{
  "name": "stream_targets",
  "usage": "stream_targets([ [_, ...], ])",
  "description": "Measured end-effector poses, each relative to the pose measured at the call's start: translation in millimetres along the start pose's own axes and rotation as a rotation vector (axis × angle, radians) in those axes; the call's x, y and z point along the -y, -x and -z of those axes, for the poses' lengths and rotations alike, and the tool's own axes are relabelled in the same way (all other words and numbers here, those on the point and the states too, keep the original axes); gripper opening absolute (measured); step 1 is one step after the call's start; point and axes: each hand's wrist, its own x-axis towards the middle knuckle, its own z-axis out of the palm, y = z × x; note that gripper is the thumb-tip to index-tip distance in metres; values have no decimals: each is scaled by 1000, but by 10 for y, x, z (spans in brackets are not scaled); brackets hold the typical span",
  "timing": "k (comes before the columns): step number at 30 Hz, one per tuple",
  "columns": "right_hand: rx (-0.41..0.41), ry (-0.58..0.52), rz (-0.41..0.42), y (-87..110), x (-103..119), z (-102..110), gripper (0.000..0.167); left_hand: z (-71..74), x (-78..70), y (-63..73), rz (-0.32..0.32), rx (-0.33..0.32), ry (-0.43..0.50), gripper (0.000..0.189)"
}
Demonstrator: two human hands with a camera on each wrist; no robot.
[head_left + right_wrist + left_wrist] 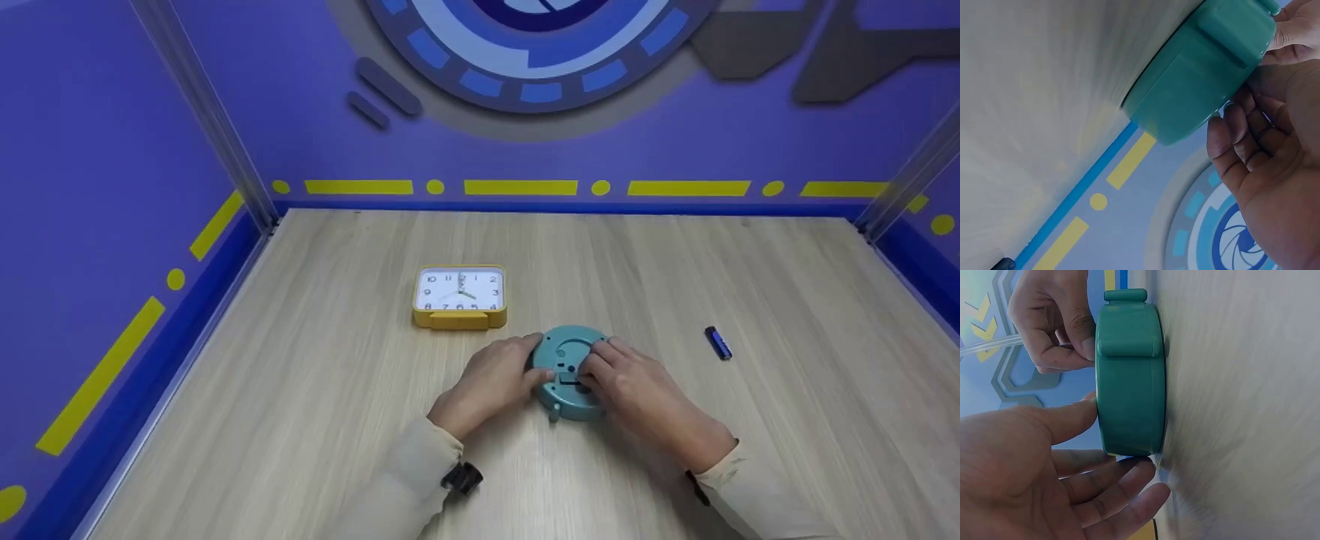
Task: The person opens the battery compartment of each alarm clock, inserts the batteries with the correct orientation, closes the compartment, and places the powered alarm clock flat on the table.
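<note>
A round teal alarm clock [566, 356] lies face down on the table, its back and battery slot [570, 379] turned up. My left hand [499, 375] holds its left side, thumb on the back edge and fingers against the rim. On the back, the curled fingers of my right hand [634, 382] work at the battery slot and partly cover it. In the left wrist view, the right thumb and a finger meet close at the back's surface. I cannot tell whether they pinch something small. The clock's short feet stick out from its rim.
A yellow rectangular alarm clock [459, 292] lies face up behind the teal one, to the left. One dark blue battery [718, 343] lies on the wooden table [337, 337] off to the right. Blue printed panels [525, 157] wall in the back and sides.
</note>
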Motion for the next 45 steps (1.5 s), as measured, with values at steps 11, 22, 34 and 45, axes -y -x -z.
stream_targets([
  [11, 56, -31, -49, 11, 15, 12, 17, 7, 1, -4, -7, -1, 1, 62],
  [22, 36, -138, -81, 10, -5, 30, 19, 4, -8, -13, -3, -3, 18, 61],
  [34, -34, -114, -74, 18, -9, 10, 20, 9, -8, 1, 0, 3, 17, 61],
  [45, -6, -182, -117, 21, -27, 47, 18, -1, 9, -6, 10, 8, 19, 62],
])
